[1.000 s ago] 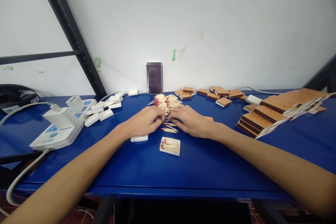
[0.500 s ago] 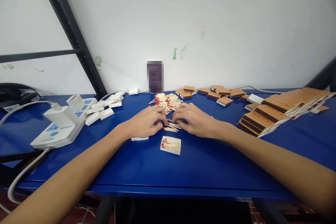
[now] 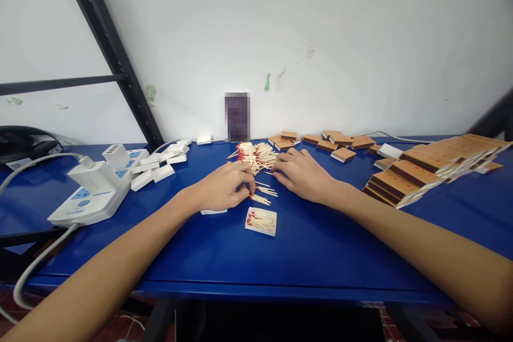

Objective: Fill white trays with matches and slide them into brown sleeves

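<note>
A heap of red-tipped matches (image 3: 259, 157) lies on the blue table near the wall. My left hand (image 3: 230, 186) rests at the heap's front left, fingers curled at the red heads of a few loose matches (image 3: 261, 199); what its fingertips pinch is too small to make out. My right hand (image 3: 300, 173) is at the heap's right edge, its fingers bent and closed near a match, its grip unclear. In front of both hands sits a small white tray (image 3: 273, 231) with several matches in it. Another white piece (image 3: 214, 212) lies partly under my left hand.
White trays (image 3: 163, 172) are piled at the left beside a white power strip (image 3: 86, 208) with cables. Matchbox sleeves (image 3: 342, 155) are scattered at the back right, and stacked ones (image 3: 417, 171) stand at the right. A blurred dark panel (image 3: 238, 117) leans on the wall.
My right hand has moved away to the right and back, from the loose matches to the heap's edge. My left hand has barely moved.
</note>
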Demonstrator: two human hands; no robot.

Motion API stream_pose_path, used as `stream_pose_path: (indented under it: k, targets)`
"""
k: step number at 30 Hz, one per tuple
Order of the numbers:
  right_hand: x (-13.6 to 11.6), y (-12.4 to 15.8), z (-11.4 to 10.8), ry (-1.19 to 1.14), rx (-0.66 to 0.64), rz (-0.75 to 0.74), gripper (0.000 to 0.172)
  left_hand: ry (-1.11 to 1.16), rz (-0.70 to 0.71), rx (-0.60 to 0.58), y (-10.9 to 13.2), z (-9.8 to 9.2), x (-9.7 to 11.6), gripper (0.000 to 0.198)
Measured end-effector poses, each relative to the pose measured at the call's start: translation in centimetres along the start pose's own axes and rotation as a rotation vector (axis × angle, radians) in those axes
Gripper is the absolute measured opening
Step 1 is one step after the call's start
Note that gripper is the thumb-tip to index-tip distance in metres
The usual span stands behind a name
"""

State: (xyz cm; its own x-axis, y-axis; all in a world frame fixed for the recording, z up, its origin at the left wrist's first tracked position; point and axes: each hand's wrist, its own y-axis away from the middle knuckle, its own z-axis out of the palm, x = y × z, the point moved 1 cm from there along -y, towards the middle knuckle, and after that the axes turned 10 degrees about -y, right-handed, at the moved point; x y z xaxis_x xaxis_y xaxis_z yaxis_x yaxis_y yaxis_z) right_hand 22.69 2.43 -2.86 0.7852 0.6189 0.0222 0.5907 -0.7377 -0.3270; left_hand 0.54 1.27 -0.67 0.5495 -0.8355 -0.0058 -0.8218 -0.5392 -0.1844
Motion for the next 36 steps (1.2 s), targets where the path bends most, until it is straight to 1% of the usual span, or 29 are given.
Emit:
stream_pose_path:
  k: [4,6,9,12,15,19,24,26,32,34,36]
  targets:
    - [-0.7,-0.3,0.1,-0.028,-0.010,-0.021,0.025,-0.006,-0.015,0.003,-0.1,0.0,0.0,0.027]
    - [-1.2,-0.4,-0.1,-0.094,-0.020,-0.029,0.025,-0.040,-0.039,0.019,-0.1,0.0,0.0,0.029]
    - [-2.2,-0.2,-0.5,-0.217,-0.062,-0.059,0.030,-0.091,-0.068,0.021,0.0,0.0,-0.1,0.032]
    - [-2.7,0.4,-1.1,-0.304,-0.095,-0.073,0.032,-0.114,-0.093,-0.041,0.2,0.0,-0.2,0.036]
    - [-2.7,0.9,-1.3,-0.340,-0.114,-0.065,0.032,-0.094,-0.081,-0.090,0.3,0.0,-0.1,0.043]
    - [-2.7,0.7,-0.8,-0.376,-0.094,-0.068,0.026,-0.061,-0.045,-0.074,0.2,0.1,-0.1,0.037]
    - [-2.9,0.1,0.1,-0.521,-0.027,-0.078,0.018,-0.024,-0.044,-0.059,-0.2,0.4,-0.4,0.034]
    - [-3.0,0.1,0.0,-0.543,-0.026,-0.075,0.018,-0.001,-0.043,-0.057,-0.3,0.4,-0.4,0.032]
    - [-3.5,0.9,-0.6,-0.508,-0.071,-0.053,0.031,0.053,-0.050,-0.051,-0.6,0.0,0.1,0.021]
    - [-3.7,0.9,-0.4,-0.493,-0.064,-0.037,0.028,0.073,-0.068,-0.068,-0.7,-0.1,0.3,0.017]
    - [-3.7,0.8,-0.1,-0.524,-0.057,-0.011,0.022,0.100,-0.090,-0.094,-0.8,-0.2,0.4,0.015]
